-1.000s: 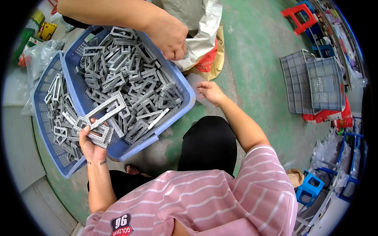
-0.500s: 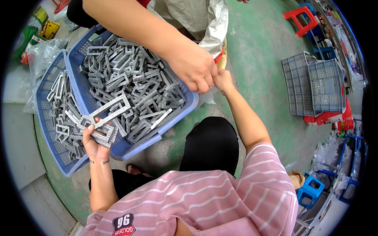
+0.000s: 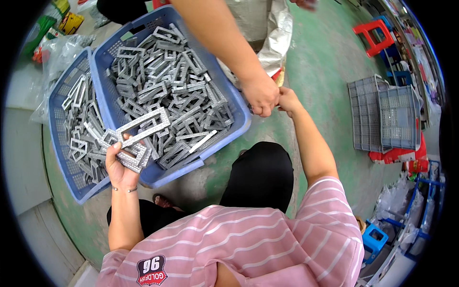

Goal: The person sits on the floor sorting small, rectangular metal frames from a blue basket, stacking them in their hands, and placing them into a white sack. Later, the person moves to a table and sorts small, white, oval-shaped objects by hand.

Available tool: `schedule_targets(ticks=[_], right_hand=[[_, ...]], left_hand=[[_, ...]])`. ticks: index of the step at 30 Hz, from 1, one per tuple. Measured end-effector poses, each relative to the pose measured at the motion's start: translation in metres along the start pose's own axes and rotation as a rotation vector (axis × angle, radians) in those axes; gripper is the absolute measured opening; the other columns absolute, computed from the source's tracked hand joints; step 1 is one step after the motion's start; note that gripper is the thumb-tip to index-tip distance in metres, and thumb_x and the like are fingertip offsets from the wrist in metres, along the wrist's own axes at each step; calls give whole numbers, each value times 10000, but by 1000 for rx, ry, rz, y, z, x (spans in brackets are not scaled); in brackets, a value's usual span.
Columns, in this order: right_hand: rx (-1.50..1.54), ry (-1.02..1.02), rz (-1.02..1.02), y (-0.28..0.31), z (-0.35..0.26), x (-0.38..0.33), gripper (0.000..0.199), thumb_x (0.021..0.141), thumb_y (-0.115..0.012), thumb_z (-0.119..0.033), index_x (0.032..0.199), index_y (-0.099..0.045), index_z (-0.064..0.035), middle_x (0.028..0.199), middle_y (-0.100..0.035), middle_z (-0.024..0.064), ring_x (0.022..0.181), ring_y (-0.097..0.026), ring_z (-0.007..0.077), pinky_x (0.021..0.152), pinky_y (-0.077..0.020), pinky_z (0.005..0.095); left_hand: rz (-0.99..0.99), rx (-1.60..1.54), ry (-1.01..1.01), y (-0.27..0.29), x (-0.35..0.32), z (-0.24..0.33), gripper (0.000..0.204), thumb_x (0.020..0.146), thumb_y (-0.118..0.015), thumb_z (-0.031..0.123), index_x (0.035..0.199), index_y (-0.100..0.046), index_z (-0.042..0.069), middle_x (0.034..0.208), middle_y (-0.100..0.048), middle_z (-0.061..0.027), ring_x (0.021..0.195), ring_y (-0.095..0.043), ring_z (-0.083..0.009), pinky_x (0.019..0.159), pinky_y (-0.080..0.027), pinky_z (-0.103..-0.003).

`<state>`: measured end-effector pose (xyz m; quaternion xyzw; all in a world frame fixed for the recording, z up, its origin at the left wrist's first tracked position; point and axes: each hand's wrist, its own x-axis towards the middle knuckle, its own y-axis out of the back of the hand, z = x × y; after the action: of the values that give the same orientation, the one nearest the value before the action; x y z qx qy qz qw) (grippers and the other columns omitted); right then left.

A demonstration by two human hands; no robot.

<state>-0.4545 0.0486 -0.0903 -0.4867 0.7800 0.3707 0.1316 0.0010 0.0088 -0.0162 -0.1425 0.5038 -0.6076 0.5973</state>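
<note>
My left hand point(image 3: 119, 165) grips a stack of grey rectangular metal frames point(image 3: 139, 136) at the near edge of a blue plastic basket point(image 3: 236, 112) heaped with the same frames. A second blue basket point(image 3: 60, 143) with more frames sits against its left side. My right hand point(image 3: 288, 99) reaches forward past the basket's right corner and meets another person's hand point(image 3: 260, 93), which comes down from the top. Their fingers touch; what passes between them is hidden.
A silver foil bag point(image 3: 277, 40) lies beyond the basket on the green floor. Stacked grey crates point(image 3: 382, 117) stand at the right, a red stool point(image 3: 370, 33) at the upper right, a blue stool point(image 3: 375, 239) at the lower right. Plastic bags point(image 3: 57, 52) lie at the upper left.
The other person's arm has swung from the basket's far side to its right corner. My right hand has moved forward to meet it. My left hand keeps its hold on the frames.
</note>
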Motion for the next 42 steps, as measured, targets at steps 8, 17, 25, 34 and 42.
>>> schedule_targets(ticks=[8, 17, 25, 34, 42], right_hand=[[511, 482, 515, 27, -11, -35, 166, 811, -611, -110, 940, -549, -26, 687, -520, -6, 534, -446, 69, 454, -362, 199], [-395, 1448, -123, -95, -156, -182, 416, 619, -743, -47, 1002, -579, -40, 1050, -527, 123, 947, -528, 256, 752, -463, 308], [220, 590, -672, -155, -166, -183, 288, 795, -654, -56, 1033, -530, 47, 788, -617, 52, 659, -580, 72, 544, -458, 190], [107, 998, -426, -167, -144, -169, 218, 786, -662, -56, 960, -576, 45, 789, -625, 69, 626, -565, 76, 536, -443, 182], [565, 191, -754, -174, -146, -149, 215, 874, -536, -139, 1015, -528, 23, 738, -620, 109, 489, -579, 141, 387, -421, 212]], left_hand=[[-47, -20, 76, 1, -5, 9, 290, 697, -610, 132, 939, -557, -18, 884, -601, -131, 863, -584, -278, 872, -457, -441], [-137, -117, 79, -1, -5, 10, 259, 708, -597, 141, 917, -548, -4, 870, -590, -128, 857, -586, -269, 846, -467, -425], [-229, -70, -65, -14, -14, 16, 325, 695, -586, 0, 1017, -547, 24, 901, -605, -126, 866, -596, -243, 813, -497, -390], [-181, -52, -59, -12, -11, 17, 254, 746, -563, -3, 999, -555, -23, 937, -619, -154, 875, -616, -265, 804, -510, -408], [-78, -92, 14, -5, -14, 17, 202, 773, -570, 17, 968, -567, -32, 902, -613, -145, 816, -612, -241, 753, -525, -396]])
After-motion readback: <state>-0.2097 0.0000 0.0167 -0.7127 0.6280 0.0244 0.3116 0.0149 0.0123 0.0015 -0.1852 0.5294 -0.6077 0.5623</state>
